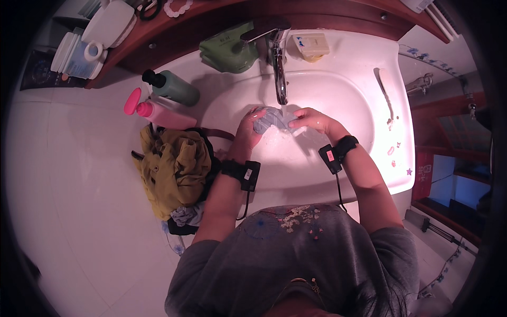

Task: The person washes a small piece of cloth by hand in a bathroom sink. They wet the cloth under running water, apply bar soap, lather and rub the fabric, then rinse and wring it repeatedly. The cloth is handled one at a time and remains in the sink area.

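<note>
Water runs from the chrome faucet (279, 71) onto a wet grey-blue cloth (271, 120) held over the white washbasin (309, 174). My left hand (251, 123) grips the cloth's left end, with the fingers curled round it. At its right end my right hand (313, 121) pinches the cloth between thumb and fingers, just right of the water stream. Splashing water shows under the cloth. Each wrist wears a black strap with a small cabled box.
Left of the basin lie a mustard-yellow garment (174, 170), a pink bottle (166, 115) and a green pump bottle (178, 89). Behind are a green pouch (229, 49) and a soap box (311, 44). A white-handled brush (385, 89) rests on the right rim.
</note>
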{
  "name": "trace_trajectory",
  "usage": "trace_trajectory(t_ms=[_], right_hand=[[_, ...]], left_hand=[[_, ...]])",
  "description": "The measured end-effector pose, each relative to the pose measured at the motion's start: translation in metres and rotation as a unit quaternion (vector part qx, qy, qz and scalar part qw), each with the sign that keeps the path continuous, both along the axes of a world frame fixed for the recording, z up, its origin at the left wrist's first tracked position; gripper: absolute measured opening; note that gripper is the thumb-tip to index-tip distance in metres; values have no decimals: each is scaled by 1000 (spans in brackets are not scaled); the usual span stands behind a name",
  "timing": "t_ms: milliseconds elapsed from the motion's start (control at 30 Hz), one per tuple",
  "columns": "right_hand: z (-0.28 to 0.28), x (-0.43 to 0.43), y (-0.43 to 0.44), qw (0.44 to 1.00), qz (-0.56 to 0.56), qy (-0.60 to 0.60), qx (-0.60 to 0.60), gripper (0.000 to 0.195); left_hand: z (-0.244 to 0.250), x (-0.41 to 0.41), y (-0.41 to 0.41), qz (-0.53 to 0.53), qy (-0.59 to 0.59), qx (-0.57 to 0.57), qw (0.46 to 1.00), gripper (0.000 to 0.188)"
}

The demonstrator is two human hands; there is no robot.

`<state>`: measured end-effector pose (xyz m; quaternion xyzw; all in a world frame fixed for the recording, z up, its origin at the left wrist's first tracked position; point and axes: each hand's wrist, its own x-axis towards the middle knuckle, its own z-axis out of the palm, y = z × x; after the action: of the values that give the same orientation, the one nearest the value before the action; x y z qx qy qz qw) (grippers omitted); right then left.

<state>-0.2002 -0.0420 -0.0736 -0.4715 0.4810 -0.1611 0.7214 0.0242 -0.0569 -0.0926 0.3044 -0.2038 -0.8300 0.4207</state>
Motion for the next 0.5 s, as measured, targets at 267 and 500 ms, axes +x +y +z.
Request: trace_trajectory(t_ms=[267, 500], right_hand=[[-14, 37, 8, 951, -279, 14, -130, 15], [-25, 78, 7, 891, -227, 274, -282, 21]], left_hand=[[-2, -30, 17, 50, -74, 129, 988, 20], [-20, -69, 40, 125, 12, 185, 975, 19]])
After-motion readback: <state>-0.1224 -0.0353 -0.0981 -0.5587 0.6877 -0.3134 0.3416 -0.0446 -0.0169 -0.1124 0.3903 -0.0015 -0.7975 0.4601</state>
